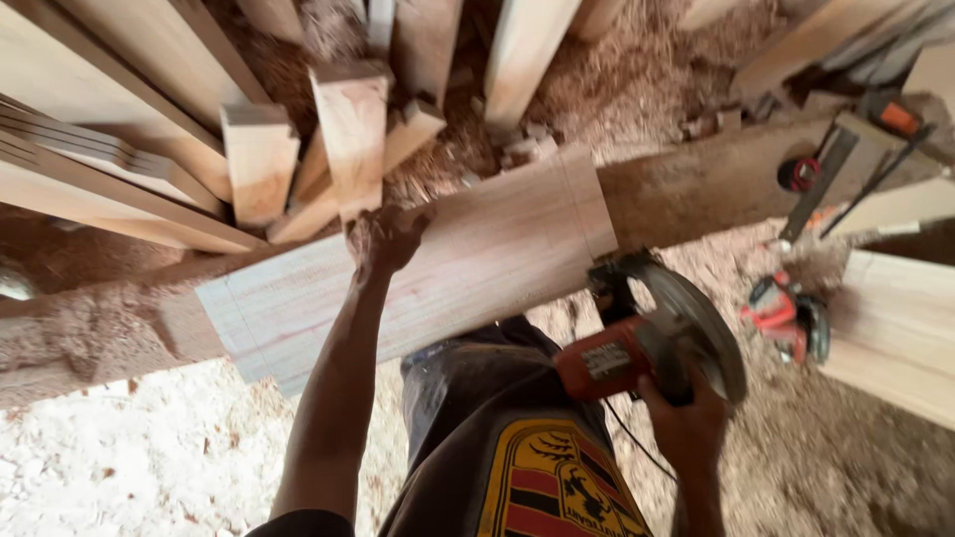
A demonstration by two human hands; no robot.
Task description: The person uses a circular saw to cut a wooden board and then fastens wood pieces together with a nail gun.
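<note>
A wide pale wooden board (pixel 468 264) lies slanted across a darker plank. My left hand (pixel 383 239) rests on the board's far edge, dusty with sawdust, fingers curled over it. My right hand (pixel 686 423) grips the handle of a red and grey circular saw (pixel 652 338), held just off the board's right end near my knee. The saw's round guard faces right and the blade is not touching wood. A black cord hangs from the saw.
Several cut timber lengths (pixel 348 129) lean upright behind the board. Sawdust (pixel 129 447) covers the floor. Another red power tool (pixel 786 316) lies on the ground at right, beside a pale plank (pixel 895 328). A square and hand tools (pixel 846 169) sit far right.
</note>
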